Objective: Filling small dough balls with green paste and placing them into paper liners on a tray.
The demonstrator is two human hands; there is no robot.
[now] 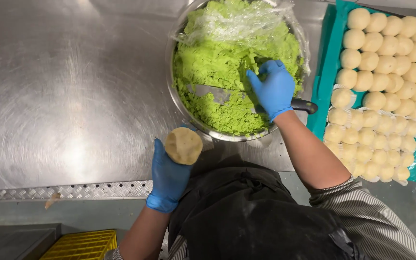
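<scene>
My left hand [168, 177], in a blue glove, holds a flattened round of pale dough [183, 145] near the table's front edge. A wide metal bowl [175, 98] just beyond it is full of bright green filling [217, 62], with clear plastic wrap [239, 19] peeled back over its far side. My right hand [274, 89], also gloved in blue, grips the black handle [304, 105] of a knife. Its flat blade [210, 91] lies in the green filling, smeared with it.
A teal tray [327, 58] at the right holds several rows of pale dough balls [386, 53], the nearer ones in paper cups. The steel table [73, 96] stretches left. A yellow crate [80, 244] sits below the table edge.
</scene>
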